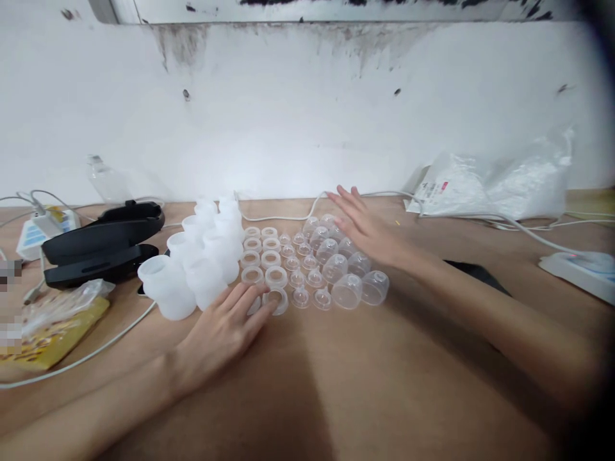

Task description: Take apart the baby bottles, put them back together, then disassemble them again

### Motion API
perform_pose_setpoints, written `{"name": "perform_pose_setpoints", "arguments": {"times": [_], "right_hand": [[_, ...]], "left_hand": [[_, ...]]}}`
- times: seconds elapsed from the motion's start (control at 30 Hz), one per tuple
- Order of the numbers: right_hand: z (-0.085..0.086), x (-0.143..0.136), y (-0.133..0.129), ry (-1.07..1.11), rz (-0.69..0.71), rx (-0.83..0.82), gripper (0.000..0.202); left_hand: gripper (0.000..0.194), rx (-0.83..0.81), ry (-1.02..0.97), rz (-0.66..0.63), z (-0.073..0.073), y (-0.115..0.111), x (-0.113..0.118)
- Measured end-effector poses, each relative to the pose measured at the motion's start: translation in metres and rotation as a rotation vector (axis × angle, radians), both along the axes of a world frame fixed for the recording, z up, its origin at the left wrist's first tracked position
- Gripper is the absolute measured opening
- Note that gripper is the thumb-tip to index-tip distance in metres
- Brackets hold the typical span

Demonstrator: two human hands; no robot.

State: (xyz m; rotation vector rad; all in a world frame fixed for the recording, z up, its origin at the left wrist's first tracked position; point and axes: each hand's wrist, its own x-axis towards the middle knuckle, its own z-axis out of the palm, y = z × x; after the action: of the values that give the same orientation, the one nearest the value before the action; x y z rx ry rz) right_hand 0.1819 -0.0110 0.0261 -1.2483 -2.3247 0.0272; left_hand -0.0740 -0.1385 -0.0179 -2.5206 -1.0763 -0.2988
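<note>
My left hand (225, 323) rests at the near end of two columns of translucent screw rings (275, 276), its fingers bent slightly over the nearest pair and partly covering them. Its thumb and fingers are apart. My right hand (360, 227) is stretched out, fingers spread, over the far right of the clear dome caps (346, 291), hiding some of them. Between rings and caps stand two columns of clear bottle nipples (300, 296). Left of the rings, milky-white baby bottles (175, 291) stand upright and mouthless of any lid, in two columns.
A black open case (103, 240), a yellow packet (62, 333) and a power strip (33, 234) lie at the left. Behind them leans a clear bottle (108, 182). White plastic bags (500, 182), a dark flat object (475, 275) and another power strip (581, 269) lie right. Cables run along the wall.
</note>
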Motion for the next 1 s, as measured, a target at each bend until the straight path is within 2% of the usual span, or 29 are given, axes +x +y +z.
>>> {"name": "perform_pose_setpoints", "arguments": {"times": [0.13,0.2,0.27,0.33,0.4,0.5,0.57,0.63,0.67,0.73,0.8,1.0], "right_hand": [[-0.012,-0.004,-0.068,-0.258,0.286,0.229,0.048],[-0.024,-0.002,-0.089,-0.328,0.373,0.266,0.049],[-0.034,0.002,-0.098,-0.357,0.436,0.292,0.051],[-0.040,0.007,-0.100,-0.342,0.470,0.306,0.050],[-0.042,0.011,-0.097,-0.283,0.461,0.302,0.048],[-0.044,0.011,-0.094,-0.191,0.446,0.305,0.046],[-0.046,0.008,-0.094,-0.171,0.479,0.327,0.047],[-0.049,0.005,-0.095,-0.176,0.510,0.341,0.048],[-0.051,0.004,-0.096,-0.184,0.517,0.339,0.048],[-0.052,0.003,-0.096,-0.200,0.518,0.328,0.047],[-0.053,0.003,-0.097,-0.207,0.510,0.319,0.046],[-0.054,0.005,-0.095,-0.210,0.478,0.289,0.047]], "left_hand": [[0.035,0.017,-0.001,-0.006,0.003,0.002,-0.001],[0.035,0.013,0.009,-0.009,0.002,0.004,-0.002],[0.035,0.017,0.025,-0.013,-0.001,0.006,-0.004],[0.035,0.045,0.030,-0.029,-0.003,0.006,-0.005],[0.034,0.093,0.012,-0.057,0.003,0.004,-0.007],[0.032,0.206,-0.100,-0.001,0.031,0.001,-0.012],[0.042,0.258,-0.172,0.183,0.056,0.003,-0.022],[0.060,0.186,-0.184,0.297,0.076,0.011,-0.037],[0.070,0.111,-0.147,0.268,0.082,0.016,-0.045],[0.081,-0.056,0.002,0.178,0.086,0.027,-0.062],[0.081,-0.151,0.091,0.131,0.083,0.036,-0.075],[0.068,-0.190,0.114,0.083,0.075,0.041,-0.079]]}}
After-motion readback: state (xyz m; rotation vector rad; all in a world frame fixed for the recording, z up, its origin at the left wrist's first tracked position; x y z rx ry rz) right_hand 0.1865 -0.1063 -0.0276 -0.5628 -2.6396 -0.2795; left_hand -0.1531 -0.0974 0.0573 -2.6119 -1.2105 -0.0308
